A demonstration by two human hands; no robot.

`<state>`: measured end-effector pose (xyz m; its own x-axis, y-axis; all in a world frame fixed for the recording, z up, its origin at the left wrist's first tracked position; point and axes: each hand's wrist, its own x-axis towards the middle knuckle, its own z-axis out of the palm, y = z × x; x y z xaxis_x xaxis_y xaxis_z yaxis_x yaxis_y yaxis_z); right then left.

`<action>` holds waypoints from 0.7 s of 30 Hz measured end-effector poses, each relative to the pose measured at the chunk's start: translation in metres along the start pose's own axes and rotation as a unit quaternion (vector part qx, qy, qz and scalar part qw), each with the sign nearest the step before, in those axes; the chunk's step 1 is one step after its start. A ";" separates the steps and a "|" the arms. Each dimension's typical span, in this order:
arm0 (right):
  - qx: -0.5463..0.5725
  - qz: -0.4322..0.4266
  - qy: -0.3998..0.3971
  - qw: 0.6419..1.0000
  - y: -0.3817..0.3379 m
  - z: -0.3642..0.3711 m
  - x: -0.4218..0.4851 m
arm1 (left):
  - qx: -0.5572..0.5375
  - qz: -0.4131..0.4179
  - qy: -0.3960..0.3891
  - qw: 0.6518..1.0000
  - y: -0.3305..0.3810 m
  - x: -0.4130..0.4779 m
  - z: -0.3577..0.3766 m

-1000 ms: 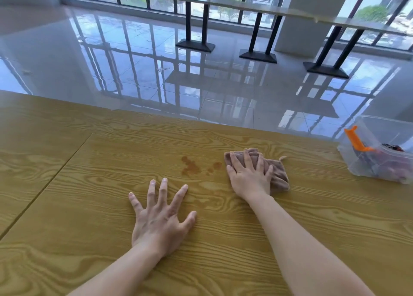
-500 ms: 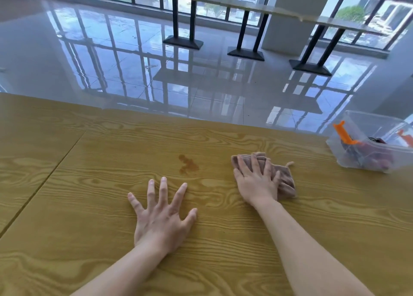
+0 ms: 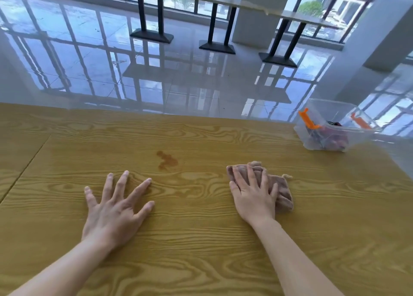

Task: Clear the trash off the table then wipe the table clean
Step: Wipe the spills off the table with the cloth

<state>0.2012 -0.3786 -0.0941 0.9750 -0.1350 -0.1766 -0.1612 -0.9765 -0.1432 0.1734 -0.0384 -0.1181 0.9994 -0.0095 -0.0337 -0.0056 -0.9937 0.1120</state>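
My right hand point(image 3: 253, 195) presses flat on a crumpled brown cloth point(image 3: 282, 189) lying on the wooden table point(image 3: 201, 239). A brown stain point(image 3: 167, 159) marks the wood to the left of the cloth, about a hand's width from it. My left hand point(image 3: 115, 208) lies flat on the table with fingers spread, just below and left of the stain, holding nothing.
A clear plastic bin point(image 3: 333, 125) with orange latches holds dark trash at the table's far right corner. A seam point(image 3: 24, 168) between table panels runs along the left. Beyond the far edge lie a glossy tiled floor and black table legs point(image 3: 152, 16).
My right hand has slid the cloth to the right, away from the stain; the small spots beside the stain are gone. The left hand stays put.
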 end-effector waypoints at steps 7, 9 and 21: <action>-0.055 -0.110 0.037 0.992 0.069 0.005 -0.036 | 0.009 0.001 0.008 1.000 0.002 -0.001 0.000; -0.027 0.025 0.014 0.999 0.053 -0.008 0.012 | 0.007 -0.001 0.012 1.000 0.002 -0.001 0.000; -0.065 -0.319 0.054 0.944 -0.063 0.032 -0.039 | -0.030 -0.011 0.028 0.999 0.002 -0.004 -0.005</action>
<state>0.1683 -0.3065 -0.1090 0.8778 0.4789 0.0061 0.4782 -0.8758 -0.0659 0.1698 -0.0399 -0.1129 0.9996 0.0197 0.0181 0.0163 -0.9851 0.1713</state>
